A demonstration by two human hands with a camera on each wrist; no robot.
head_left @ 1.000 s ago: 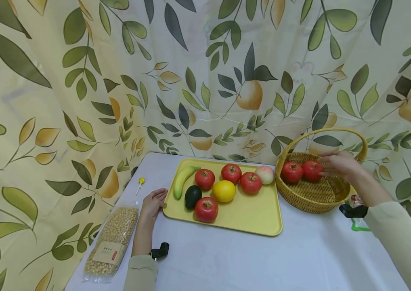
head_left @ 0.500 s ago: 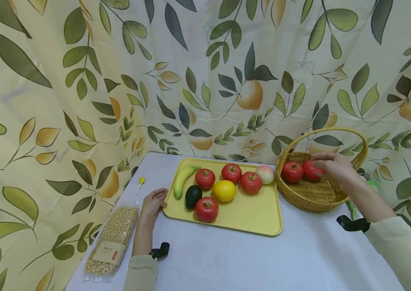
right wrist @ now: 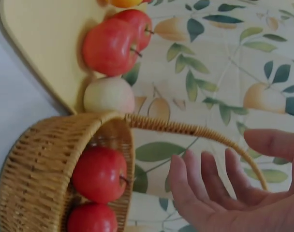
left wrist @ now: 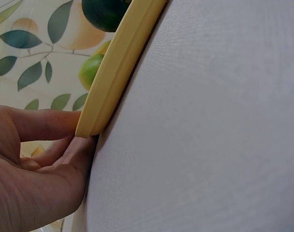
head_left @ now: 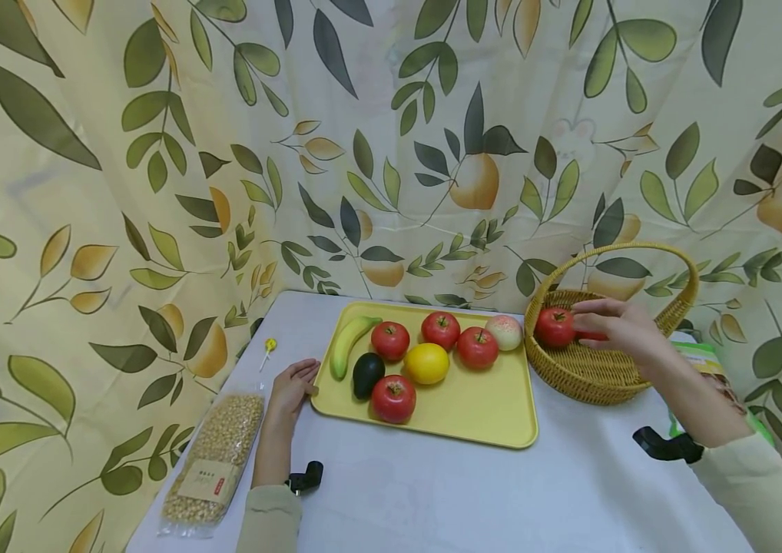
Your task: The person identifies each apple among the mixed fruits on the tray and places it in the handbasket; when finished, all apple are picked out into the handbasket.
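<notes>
Moved since a second ago: the right hand (head_left: 622,330) is shifted leftward above the basket, and it covers more of the second apple.
Right hand: released, fingers apart, holding nothing.
Apples below it: two glossy red round apples (head_left: 555,329) lie side by side inside the oval tan woven basket (head_left: 564,382) with arched handle.
Left hand (head_left: 289,390): finger and thumb touch the rim of the rectangular yellow tray (head_left: 474,418); I cannot tell if they grip it.
On the tray: a curved yellow-green banana (head_left: 349,346), a dark oval avocado (head_left: 367,375), a yellow lemon (head_left: 427,363), a pale pink peach (head_left: 505,332), and four red round fruits (head_left: 440,330).
Farther left: a clear plastic bag of beige kernels (head_left: 228,426).
</notes>
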